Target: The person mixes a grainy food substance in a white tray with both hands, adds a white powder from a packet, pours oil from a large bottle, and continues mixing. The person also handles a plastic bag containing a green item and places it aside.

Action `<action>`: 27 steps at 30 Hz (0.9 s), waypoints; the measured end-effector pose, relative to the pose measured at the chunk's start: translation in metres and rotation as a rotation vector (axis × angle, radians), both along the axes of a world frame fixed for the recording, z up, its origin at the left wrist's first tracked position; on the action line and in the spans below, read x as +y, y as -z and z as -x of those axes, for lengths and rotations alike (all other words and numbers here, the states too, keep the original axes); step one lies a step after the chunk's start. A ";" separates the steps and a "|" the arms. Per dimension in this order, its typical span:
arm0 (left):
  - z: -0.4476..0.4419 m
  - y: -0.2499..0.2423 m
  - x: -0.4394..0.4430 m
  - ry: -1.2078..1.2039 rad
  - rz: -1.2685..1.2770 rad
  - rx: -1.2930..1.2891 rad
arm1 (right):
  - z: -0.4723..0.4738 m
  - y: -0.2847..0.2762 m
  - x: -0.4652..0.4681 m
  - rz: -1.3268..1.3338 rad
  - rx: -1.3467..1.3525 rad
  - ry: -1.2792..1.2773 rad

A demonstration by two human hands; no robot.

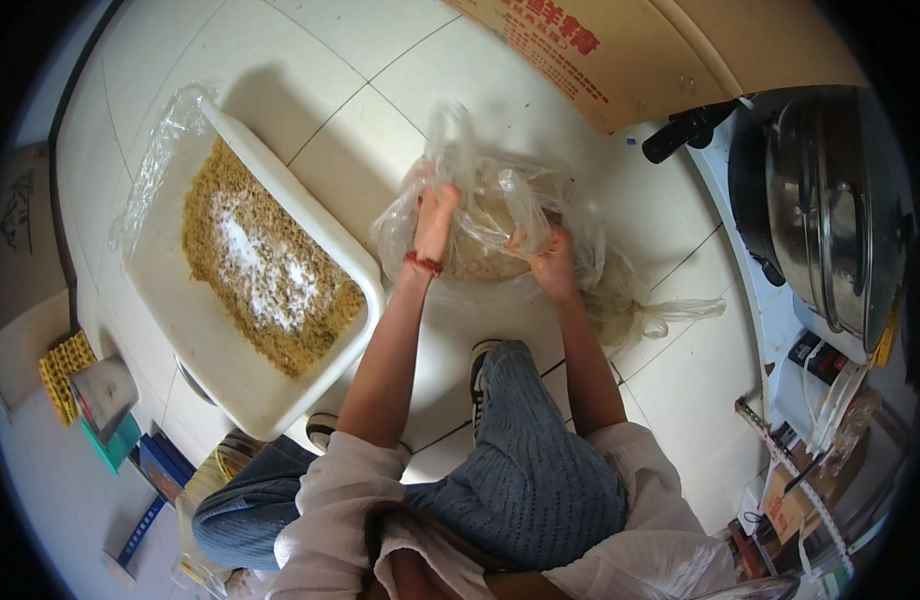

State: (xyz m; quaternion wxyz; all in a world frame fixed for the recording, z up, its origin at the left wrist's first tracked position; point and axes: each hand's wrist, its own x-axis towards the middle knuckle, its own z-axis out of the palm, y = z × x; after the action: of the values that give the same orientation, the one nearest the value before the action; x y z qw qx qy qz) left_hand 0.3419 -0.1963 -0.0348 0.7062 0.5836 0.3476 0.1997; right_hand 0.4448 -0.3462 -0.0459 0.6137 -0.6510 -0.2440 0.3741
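On the tiled floor in front of me sits a clear plastic bag (490, 259) with a pale brownish content, blurred by the film. My left hand (435, 217), a red bracelet at its wrist, grips the bag's left side near an upright handle loop. The other side of the opening is in my right hand (554, 259), whose fingertips are partly hidden by the film. To the left stands a white plastic tub (182, 322) holding a brown-yellow crumbly mass (310, 292) topped with white powder (257, 262).
A knotted plastic bag (617, 304) lies beside my right forearm. Clear film (156, 157) drapes over the tub's far-left rim. A printed cardboard box (572, 52) is at the top. Right of me, a shelf carries a lidded metal pot (820, 217). Yellow egg trays (62, 371) are far left.
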 end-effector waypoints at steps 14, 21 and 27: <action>-0.012 -0.021 0.013 -0.091 0.183 -0.153 | -0.001 -0.007 0.009 -0.057 0.087 -0.054; -0.007 0.010 -0.012 0.182 -0.726 0.302 | -0.007 -0.004 0.005 -0.024 0.064 -0.086; -0.021 -0.016 -0.020 -0.158 0.094 -0.248 | -0.001 0.007 0.012 -0.215 0.019 0.059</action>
State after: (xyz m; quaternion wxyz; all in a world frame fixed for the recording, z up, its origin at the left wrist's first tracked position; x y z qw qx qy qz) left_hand 0.3628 -0.2161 -0.0192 0.7523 0.4915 0.3117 0.3086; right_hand 0.4463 -0.3341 -0.0525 0.6930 -0.5849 -0.2575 0.3337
